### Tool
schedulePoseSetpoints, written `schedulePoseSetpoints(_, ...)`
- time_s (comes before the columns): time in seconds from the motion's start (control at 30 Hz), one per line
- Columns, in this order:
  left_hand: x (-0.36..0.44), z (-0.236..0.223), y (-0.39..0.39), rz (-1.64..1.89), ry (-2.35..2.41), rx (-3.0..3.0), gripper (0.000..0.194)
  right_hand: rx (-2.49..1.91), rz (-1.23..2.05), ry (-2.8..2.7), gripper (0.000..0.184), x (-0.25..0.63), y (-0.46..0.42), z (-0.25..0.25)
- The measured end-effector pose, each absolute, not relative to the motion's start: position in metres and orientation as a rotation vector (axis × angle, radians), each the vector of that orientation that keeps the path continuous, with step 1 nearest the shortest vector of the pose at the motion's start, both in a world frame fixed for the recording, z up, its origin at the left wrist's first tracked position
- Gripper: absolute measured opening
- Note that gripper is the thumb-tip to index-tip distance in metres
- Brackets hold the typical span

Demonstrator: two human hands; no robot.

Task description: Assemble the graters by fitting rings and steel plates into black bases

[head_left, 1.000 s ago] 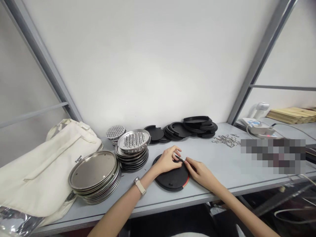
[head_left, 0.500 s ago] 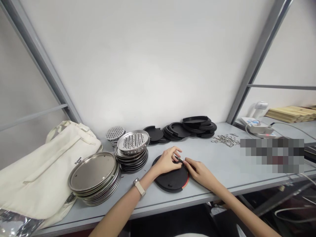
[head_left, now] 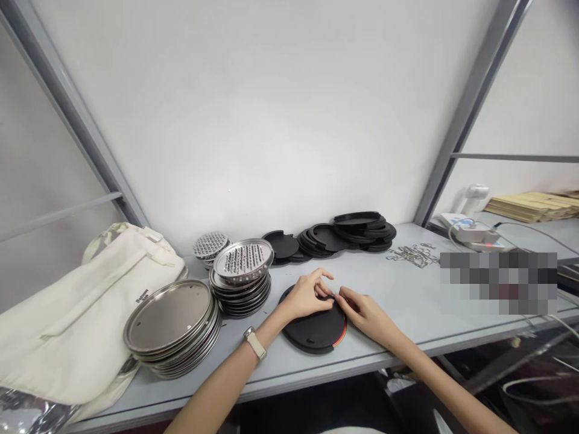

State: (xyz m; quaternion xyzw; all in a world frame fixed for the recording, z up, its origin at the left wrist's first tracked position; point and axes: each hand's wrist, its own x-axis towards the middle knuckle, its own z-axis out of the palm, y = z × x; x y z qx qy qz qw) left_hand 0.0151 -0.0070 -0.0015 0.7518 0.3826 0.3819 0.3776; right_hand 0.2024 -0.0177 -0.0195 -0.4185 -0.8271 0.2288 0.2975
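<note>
A round black disc (head_left: 310,330) lies on the grey tabletop in front of me, with a red and yellow strip showing along its right edge and a small dark knob near its front. My left hand (head_left: 312,295) reaches over its back part, thumb and index finger pinched together at the far right rim. My right hand (head_left: 362,310) is closed at the same spot from the right, its fingertips almost touching those of the left. Whatever sits between the fingertips is small and mostly hidden.
Black discs (head_left: 332,236) lie piled by the wall, with wire hooks (head_left: 414,255) to their right. Round metal plates (head_left: 169,319) and perforated metal discs (head_left: 243,260) stand stacked at left, beside a cream bag (head_left: 90,307). A white device (head_left: 477,232) with cables sits at right.
The small shiny metal piece visible between my fingertips is now almost hidden. My fingertips have shifted slightly; the disc stays in place.
</note>
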Motion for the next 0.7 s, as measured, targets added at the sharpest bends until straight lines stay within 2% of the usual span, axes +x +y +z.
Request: schedulePoseSetpoints(0.7,0.0162,0.0012,-0.0079,0.975,1.048,1.979,0.045,-1.13,0.583,-2.215,0.037,0.2017,-0.0162,-0.0172)
